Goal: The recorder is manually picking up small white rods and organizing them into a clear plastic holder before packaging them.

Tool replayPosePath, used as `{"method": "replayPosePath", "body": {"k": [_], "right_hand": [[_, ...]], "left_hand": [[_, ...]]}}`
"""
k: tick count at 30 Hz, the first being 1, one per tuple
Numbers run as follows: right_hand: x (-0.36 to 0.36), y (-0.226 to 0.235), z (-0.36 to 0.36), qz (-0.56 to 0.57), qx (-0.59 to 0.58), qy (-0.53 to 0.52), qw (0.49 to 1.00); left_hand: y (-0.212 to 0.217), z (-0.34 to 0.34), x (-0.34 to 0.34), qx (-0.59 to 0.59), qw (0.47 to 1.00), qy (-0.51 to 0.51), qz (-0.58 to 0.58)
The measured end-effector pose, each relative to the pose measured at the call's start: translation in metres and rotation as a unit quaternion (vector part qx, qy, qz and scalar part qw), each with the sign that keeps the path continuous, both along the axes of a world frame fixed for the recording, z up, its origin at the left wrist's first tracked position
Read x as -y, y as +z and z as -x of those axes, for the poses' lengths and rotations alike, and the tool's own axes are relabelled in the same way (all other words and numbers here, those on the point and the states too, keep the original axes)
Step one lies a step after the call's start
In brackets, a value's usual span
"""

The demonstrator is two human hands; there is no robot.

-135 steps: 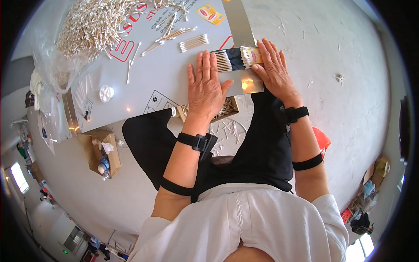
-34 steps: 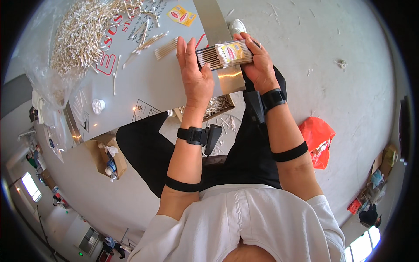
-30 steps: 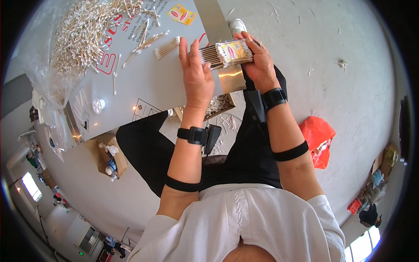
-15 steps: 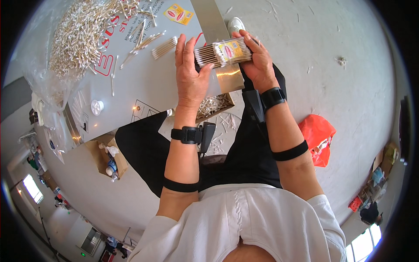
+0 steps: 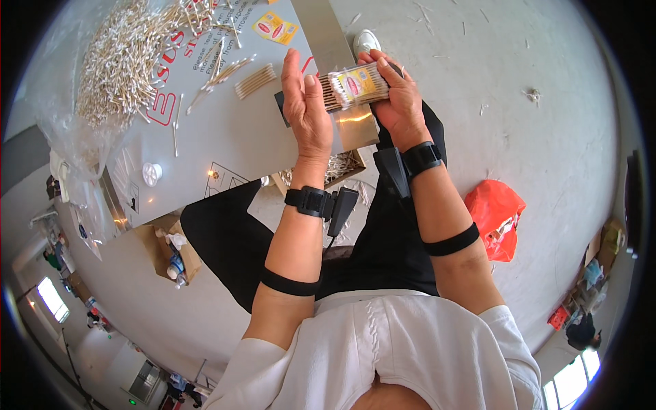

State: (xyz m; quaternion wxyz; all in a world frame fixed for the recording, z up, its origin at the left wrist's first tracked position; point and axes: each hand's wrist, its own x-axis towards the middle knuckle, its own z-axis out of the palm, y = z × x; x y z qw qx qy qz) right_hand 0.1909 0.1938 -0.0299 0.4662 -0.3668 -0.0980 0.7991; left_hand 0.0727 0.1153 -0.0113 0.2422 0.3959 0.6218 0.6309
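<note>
Pack [image 5: 355, 85] is clamped in R hand [image 5: 402, 106], w/ L hand [image 5: 307, 113] unclenched by ends of swabs [image 5: 331, 99]. Swabs are best kept level & pushed evenly w/ palm, pack not squeezed. Pack is held near table's [image 5: 232, 133] R edge; heap [image 5: 119, 65] is seen far L.

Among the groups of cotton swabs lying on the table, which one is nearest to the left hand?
The small neat row, just left of the left hand; the loose bunch and the big pile lie farther left.
</note>
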Motion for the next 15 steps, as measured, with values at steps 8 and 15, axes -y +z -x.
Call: {"method": "replayPosePath", "body": {"k": [8,15], "right_hand": [[0.005,0.005,0.002,-0.029,0.012,-0.004,1.0],[0.007,0.008,0.001,-0.027,-0.002,-0.011,1.0]], "left_hand": [[0.0,-0.015,-0.007,0.092,0.995,0.026,-0.04],[0.004,-0.037,-0.021,0.101,0.994,-0.003,-0.048]]}}
